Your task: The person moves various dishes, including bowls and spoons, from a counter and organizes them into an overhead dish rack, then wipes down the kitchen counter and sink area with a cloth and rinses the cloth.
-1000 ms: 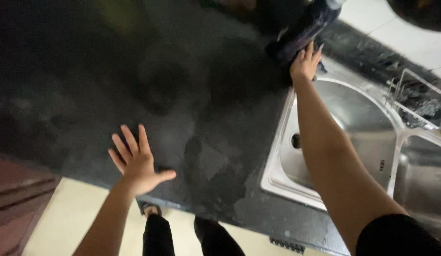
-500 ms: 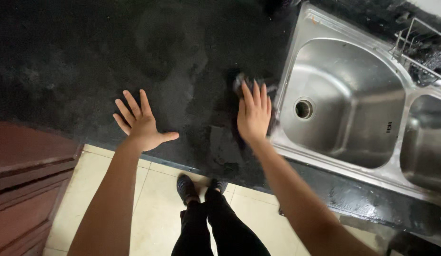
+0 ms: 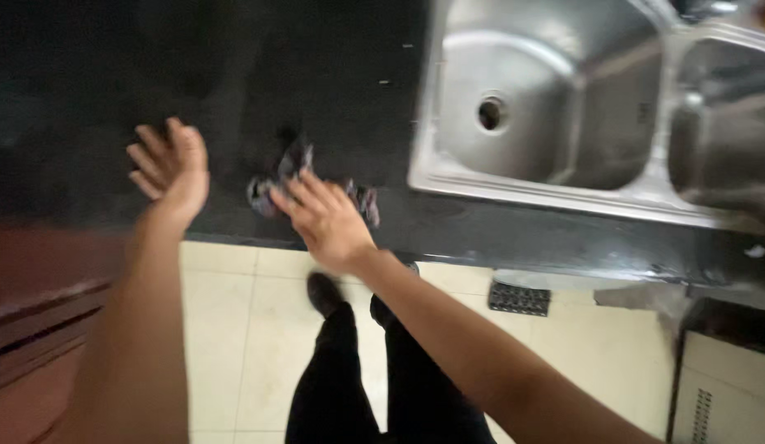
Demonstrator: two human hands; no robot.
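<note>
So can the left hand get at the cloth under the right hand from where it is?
Probably yes: the left hand rests on the black countertop beside the cloth, with bare counter between, though the right hand covers most of it.

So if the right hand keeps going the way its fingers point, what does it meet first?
The right hand points up-left across the black countertop and already presses on the dark cloth. Past the cloth, the way looks free: only bare counter, though the frame is blurred. The left hand lies off to the side.

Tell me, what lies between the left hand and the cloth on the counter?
Nothing: in the head view only bare black counter separates the left hand from the cloth under the right hand.
</note>
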